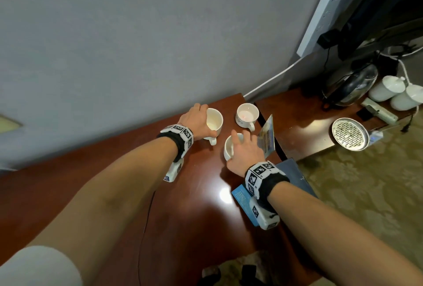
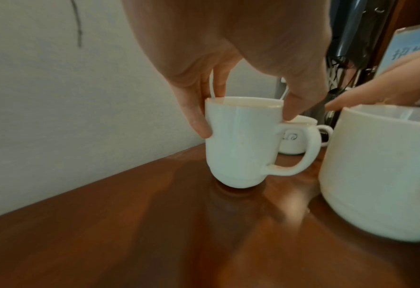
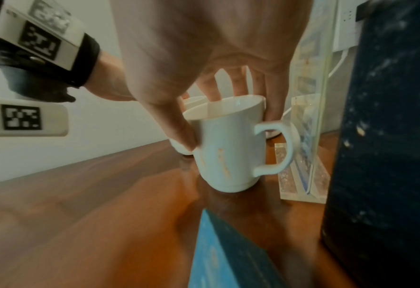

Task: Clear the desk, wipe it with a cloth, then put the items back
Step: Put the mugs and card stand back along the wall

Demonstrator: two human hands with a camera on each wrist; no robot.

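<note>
Where the head view looks down on the reddish-brown table [image 1: 128, 194], three white mugs stand near its far right corner by the grey wall [image 1: 114, 34]; the left hand [image 1: 196, 123] grips the left mug [image 1: 214, 123] from above, fingers curled round its rim; the right hand [image 1: 246, 153] covers the near mug [image 1: 229, 148] in like manner; the far mug [image 1: 246, 115] stands free, handle turned toward the viewer; a clear sign stand [image 1: 266, 136] with a blue sheet stands just right of the near mug; a blue booklet [image 1: 242, 196] lies partly under the right wrist; a dark folder [image 1: 295, 171] lies at the table's right edge; on a lower side table [image 1: 297, 125] stand a kettle [image 1: 350, 86], two lidded white cups [image 1: 389, 91] and a round metal tray [image 1: 349, 133]; a white power strip [image 1: 325, 9] leans against the wall.

Left wrist view: the left hand [image 2: 228, 48] pinches the left mug [image 2: 243, 142] at the rim, thumb on one side, fingers [image 2: 196, 117] on the other; its base meets the table [image 2: 130, 233]; the near mug [image 2: 381, 171] looms at right; the far mug [image 2: 292, 140] shows behind.

Right wrist view: the right hand [image 3: 204, 48] holds the near mug [image 3: 228, 144] by its rim, thumb at left, fingers [image 3: 273, 97] spread over the far side; the mug tilts slightly, whether its base touches the table [image 3: 81, 214] cannot be told; the sign stand [image 3: 310, 117], booklet [image 3: 228, 253] and folder [image 3: 386, 136] stand close by.
</note>
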